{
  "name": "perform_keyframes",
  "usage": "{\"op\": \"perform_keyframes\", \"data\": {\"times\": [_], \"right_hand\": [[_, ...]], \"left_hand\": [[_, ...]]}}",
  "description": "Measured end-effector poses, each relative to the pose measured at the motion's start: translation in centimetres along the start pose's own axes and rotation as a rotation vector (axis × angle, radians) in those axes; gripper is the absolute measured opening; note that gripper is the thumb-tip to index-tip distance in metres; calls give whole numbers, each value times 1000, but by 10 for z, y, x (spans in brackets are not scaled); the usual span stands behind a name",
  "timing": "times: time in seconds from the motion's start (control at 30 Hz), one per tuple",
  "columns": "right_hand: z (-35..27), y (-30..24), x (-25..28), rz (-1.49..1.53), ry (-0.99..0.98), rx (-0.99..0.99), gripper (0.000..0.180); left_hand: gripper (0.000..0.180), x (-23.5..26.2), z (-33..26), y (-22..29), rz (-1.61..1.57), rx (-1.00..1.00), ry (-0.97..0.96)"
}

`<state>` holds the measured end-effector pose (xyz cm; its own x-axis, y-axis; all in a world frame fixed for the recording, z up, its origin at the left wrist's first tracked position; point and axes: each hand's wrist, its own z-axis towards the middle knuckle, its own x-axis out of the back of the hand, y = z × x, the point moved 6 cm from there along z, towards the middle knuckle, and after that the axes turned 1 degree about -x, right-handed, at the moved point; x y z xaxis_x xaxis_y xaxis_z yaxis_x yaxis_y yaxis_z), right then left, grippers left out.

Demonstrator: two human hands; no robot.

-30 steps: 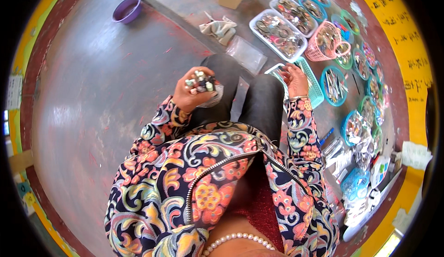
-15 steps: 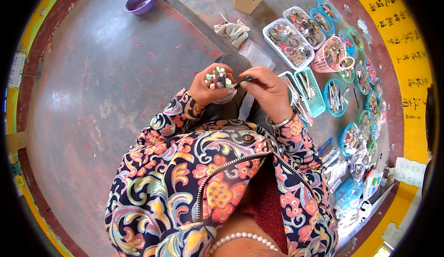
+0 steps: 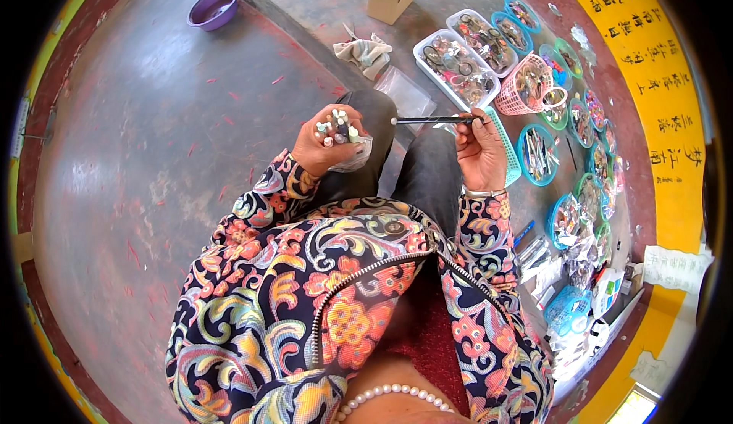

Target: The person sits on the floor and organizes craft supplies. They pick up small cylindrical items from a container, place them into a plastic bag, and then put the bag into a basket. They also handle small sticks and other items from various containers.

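I've got a slim black stick point(image 3: 431, 120), pale-tipped, pinched in the right hand point(image 3: 484, 151); left hand point(image 3: 313, 148) grips a mostly pale-ended bundle point(image 3: 340, 128), lower part hidden.

This looks like an indoor workroom or stall, I cannot tell which: bare concrete floor point(image 3: 153, 195), yellow lettered wall point(image 3: 676, 214) at right, and before it many plastic baskets point(image 3: 511, 99) of small goods point(image 3: 532, 82).
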<state>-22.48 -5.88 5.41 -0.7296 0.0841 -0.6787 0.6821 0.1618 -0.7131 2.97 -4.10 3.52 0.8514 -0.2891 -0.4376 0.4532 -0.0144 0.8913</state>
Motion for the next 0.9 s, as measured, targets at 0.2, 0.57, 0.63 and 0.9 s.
{"op": "perform_keyframes", "data": {"times": [0.2,0.57,0.63,0.9], "right_hand": [[0,2,5,7,5,7,18],[10,-69,130,34,351,282,15],[3,-82,184,32,468,349,14],[-33,-9,352,81,862,9,11]], "left_hand": [[43,2,1,-3,24,0,-8],[43,-5,4,0,64,-16,13],[43,-4,5,0,103,-17,13],[42,-14,7,11,201,-10,9]]}}
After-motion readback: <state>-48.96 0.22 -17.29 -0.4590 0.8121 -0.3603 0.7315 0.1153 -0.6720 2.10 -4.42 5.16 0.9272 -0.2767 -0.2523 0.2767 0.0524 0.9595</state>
